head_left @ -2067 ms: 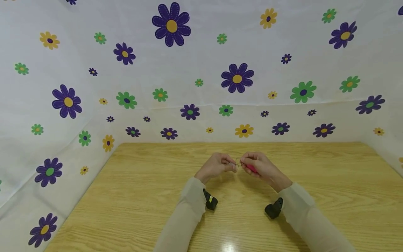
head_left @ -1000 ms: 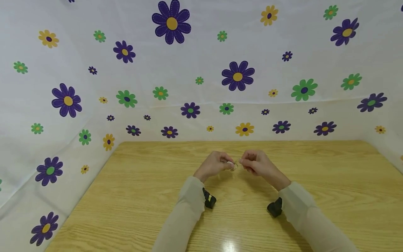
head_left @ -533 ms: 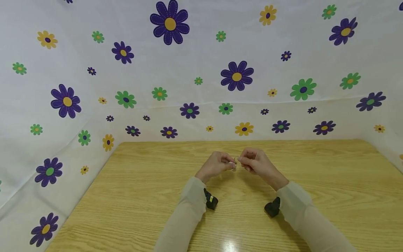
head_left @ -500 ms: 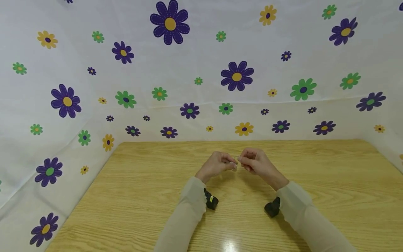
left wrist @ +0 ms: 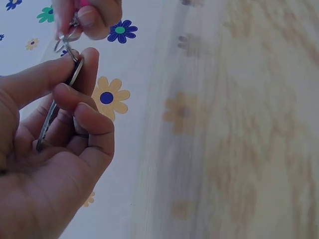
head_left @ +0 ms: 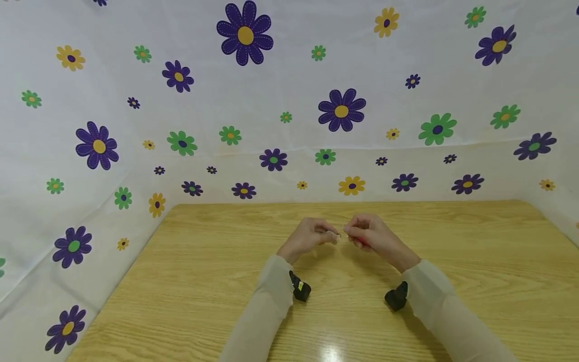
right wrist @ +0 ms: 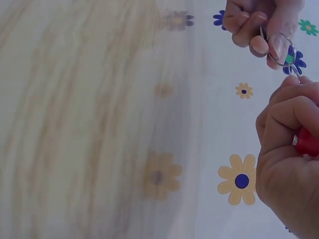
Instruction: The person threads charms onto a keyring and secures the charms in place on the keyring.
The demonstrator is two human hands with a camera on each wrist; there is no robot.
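In the head view my left hand (head_left: 312,236) and right hand (head_left: 368,234) face each other over the table, fingertips a small gap apart. The left thumb and fingers pinch a metal key (left wrist: 49,122), its toothed blade lying across the palm in the left wrist view. A thin metal split ring (right wrist: 282,50) reaches from the key's head to the right fingertips. My right hand pinches the keychain's ring end, with a short chain (left wrist: 75,21) running up from it. The keychain's red-pink fob (right wrist: 306,142) is tucked in the right palm, mostly hidden by curled fingers.
Beneath the hands is a wood-grain table (head_left: 203,281). A white cloth (head_left: 289,80) printed with flowers rises behind it and along both sides. Black wrist cameras (head_left: 396,296) sit below the sleeve cuffs.
The right hand has drawn slightly away from the left over the last half second. The red fob, hidden half a second ago in the head view, shows again under the right fingers.
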